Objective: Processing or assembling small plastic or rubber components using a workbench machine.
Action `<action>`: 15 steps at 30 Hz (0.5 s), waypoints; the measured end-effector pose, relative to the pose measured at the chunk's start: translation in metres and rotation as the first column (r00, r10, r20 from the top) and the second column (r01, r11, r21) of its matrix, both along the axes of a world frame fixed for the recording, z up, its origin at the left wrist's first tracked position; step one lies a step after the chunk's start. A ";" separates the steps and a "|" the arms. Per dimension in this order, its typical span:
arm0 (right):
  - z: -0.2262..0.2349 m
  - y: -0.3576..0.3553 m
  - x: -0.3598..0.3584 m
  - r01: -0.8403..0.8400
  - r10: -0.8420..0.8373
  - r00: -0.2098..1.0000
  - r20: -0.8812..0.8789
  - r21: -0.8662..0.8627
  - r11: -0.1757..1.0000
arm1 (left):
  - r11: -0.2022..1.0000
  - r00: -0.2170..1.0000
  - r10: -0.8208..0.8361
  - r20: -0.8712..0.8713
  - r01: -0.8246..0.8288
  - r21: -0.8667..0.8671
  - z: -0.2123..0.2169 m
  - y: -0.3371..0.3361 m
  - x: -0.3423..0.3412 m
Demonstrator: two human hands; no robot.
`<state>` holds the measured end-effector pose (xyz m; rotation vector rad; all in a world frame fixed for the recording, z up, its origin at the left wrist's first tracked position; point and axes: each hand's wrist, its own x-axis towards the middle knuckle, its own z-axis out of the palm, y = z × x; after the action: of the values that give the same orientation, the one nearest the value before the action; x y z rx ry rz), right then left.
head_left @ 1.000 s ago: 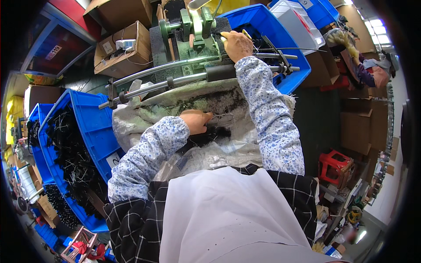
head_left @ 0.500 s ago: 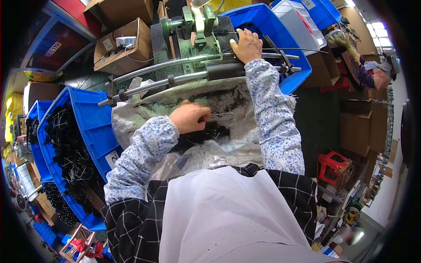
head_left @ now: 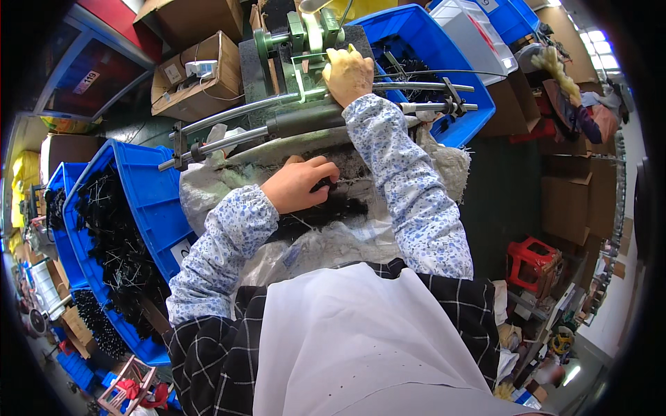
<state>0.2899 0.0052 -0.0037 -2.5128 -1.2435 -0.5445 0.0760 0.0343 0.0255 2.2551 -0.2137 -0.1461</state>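
Note:
In front of me stands a green machine (head_left: 313, 35) with two metal rails (head_left: 243, 113) running across it. A black sleeve (head_left: 305, 120) sits on the nearer rail. My right hand (head_left: 349, 75) is closed at the machine's head, above the rails; its fingertips hide what they grip. A thin dark rod (head_left: 444, 72) stretches rightward from beside that hand. Over the dusty cloth (head_left: 395, 208) below the rails, my left hand (head_left: 300, 184) has curled fingers. Something black shows under them, too hidden to name. Black bristles and thin wires lie on the cloth near it.
A blue bin (head_left: 149, 187) full of black wire-stemmed brushes (head_left: 114, 229) stands at left. Another blue bin (head_left: 472, 114) with black pieces is behind the rails at right. A cardboard box (head_left: 201, 90) sits at back left, a red stool (head_left: 533, 265) at right. Another person's gloved hand (head_left: 555, 69) shows far right.
My right hand has moved left along the rails, and the black sleeve has slid left too. My left hand has shifted slightly right, its fingers less tightly curled.

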 end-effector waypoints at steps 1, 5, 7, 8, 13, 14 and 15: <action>0.001 -0.003 0.001 -0.005 0.004 1.000 -0.028 -0.023 1.000 | 1.000 1.000 0.005 -0.001 -0.005 0.001 0.000 0.003 -0.002; 0.002 -0.028 0.030 0.039 -0.043 0.997 -0.067 -0.059 0.997 | 0.964 0.987 0.148 0.057 -0.132 -0.233 0.014 0.015 -0.006; -0.007 -0.043 0.053 -0.005 0.005 0.999 0.033 0.000 1.000 | 0.899 0.970 0.242 0.016 -0.218 -0.379 0.016 0.020 -0.005; -0.002 -0.042 0.056 0.005 -0.011 0.998 -0.069 -0.088 0.996 | 0.873 0.963 0.270 -0.003 -0.246 -0.421 0.014 0.025 -0.007; 0.015 -0.047 0.090 0.079 -0.111 0.968 -0.224 -0.146 0.986 | 0.808 0.973 0.172 -0.151 -0.227 -0.543 0.024 0.027 0.007; 0.021 -0.046 0.091 0.022 -0.078 0.961 -0.265 -0.205 0.979 | 0.800 0.977 0.150 -0.153 -0.211 -0.562 0.024 0.026 0.009; 0.027 -0.045 0.092 -0.035 -0.049 0.950 -0.307 -0.261 0.965 | 0.801 0.977 0.147 -0.151 -0.208 -0.562 0.023 0.026 0.010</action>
<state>0.3816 -0.0401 0.0229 -2.6819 -1.2515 0.0274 0.0861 0.0600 0.0489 1.6404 0.0158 -0.0786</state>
